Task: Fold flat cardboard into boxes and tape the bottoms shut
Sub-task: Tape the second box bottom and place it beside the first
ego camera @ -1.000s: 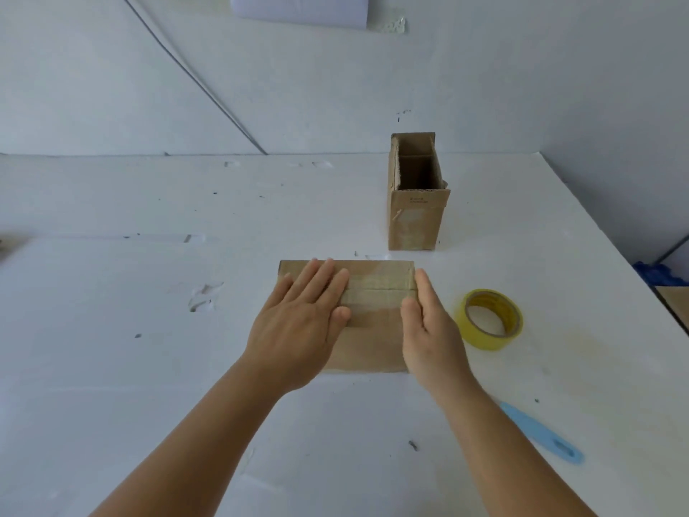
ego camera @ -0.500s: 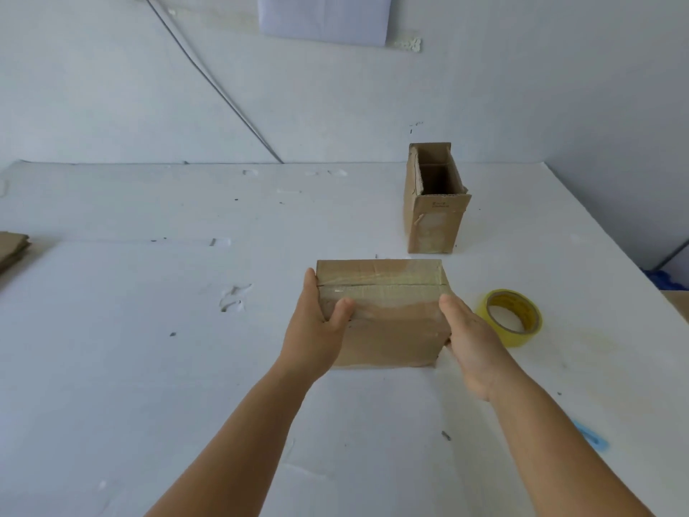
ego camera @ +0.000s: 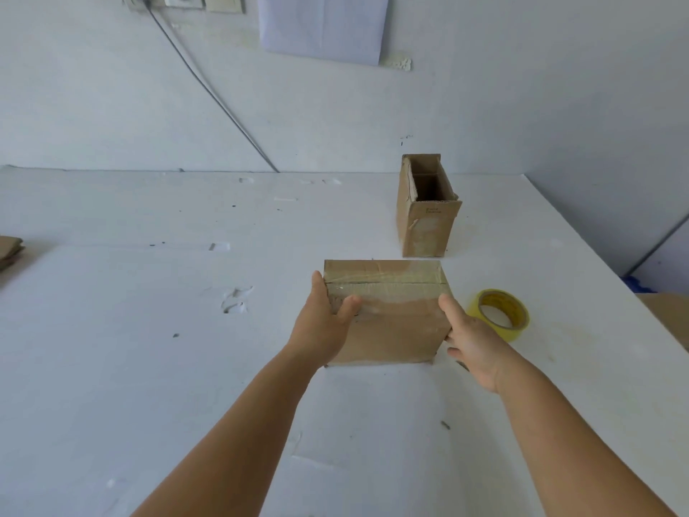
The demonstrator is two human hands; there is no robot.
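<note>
A brown cardboard box (ego camera: 391, 330) stands on the white table (ego camera: 149, 367) with its taped bottom seam facing up, clear tape running along the seam. My left hand (ego camera: 324, 326) grips the box's left side, thumb on the near face. My right hand (ego camera: 469, 337) grips its right side, thumb up along the edge and fingers hidden behind the box. A second cardboard box (ego camera: 427, 222) stands upright farther back, its top open. A roll of yellow tape (ego camera: 499, 317) lies flat just right of the held box.
Flat cardboard pieces (ego camera: 9, 251) lie at the table's left edge. More cardboard (ego camera: 671, 319) shows at the right edge past the table. A wall with a cable (ego camera: 208, 87) and a sheet of paper (ego camera: 324, 24) rises behind the table.
My hands went from pressing flat on the box's taped top to gripping its two sides. The view has tilted up, so the blue tool near my right arm has left the frame.
</note>
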